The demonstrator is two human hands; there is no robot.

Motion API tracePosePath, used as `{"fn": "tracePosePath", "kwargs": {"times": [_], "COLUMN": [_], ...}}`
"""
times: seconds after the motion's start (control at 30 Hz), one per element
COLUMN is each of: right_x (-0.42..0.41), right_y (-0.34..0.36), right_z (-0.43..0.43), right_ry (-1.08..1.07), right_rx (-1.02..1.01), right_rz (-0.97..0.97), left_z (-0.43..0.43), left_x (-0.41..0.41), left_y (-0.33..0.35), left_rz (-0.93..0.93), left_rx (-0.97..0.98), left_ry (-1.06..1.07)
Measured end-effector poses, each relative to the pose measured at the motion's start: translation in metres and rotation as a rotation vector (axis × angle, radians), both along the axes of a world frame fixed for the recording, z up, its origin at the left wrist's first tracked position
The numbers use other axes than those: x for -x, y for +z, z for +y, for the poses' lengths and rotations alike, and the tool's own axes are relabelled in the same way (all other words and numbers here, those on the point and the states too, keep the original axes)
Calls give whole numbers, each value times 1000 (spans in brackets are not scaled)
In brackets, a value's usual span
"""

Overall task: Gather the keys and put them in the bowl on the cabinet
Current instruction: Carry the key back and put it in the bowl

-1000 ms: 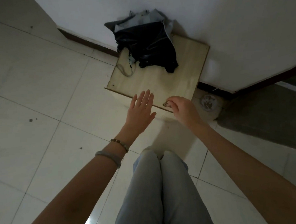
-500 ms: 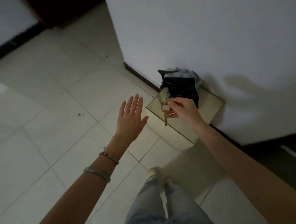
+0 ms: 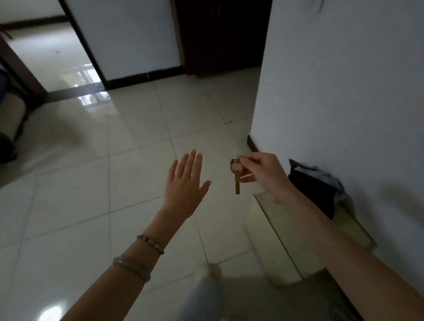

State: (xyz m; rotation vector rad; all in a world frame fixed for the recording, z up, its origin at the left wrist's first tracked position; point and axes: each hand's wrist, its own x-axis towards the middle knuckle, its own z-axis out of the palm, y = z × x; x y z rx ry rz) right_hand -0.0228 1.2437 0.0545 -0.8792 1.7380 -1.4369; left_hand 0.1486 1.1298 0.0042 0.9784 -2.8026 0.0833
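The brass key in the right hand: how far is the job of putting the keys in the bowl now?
Done: one brass key is picked up; it hangs from the pinching right hand, clear of the pale tiled floor. In hand: carrying it, with the open left hand empty. Left: the drop itself. No bowl shows yet; the dark wooden cabinet stands far ahead. Whether more keys remain cannot be told.

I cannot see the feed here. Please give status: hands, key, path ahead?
Right hand pinching key, hanging free. Left hand open, empty. No bowl in view. Floor ahead clear.
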Motion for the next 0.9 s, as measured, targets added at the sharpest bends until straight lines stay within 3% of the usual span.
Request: {"fn": "tracePosePath", "kwargs": {"times": [0.3, 0.9], "right_x": [23, 154], "right_y": [9, 39], "right_z": [-124, -419], "right_ry": [70, -109], "right_rx": [12, 9], "right_rz": [85, 67], "left_z": [-106, -429], "left_x": [28, 171], "left_y": [12, 43], "left_rz": [125, 199], "left_rx": [-86, -71], "left_ry": [44, -148]}}
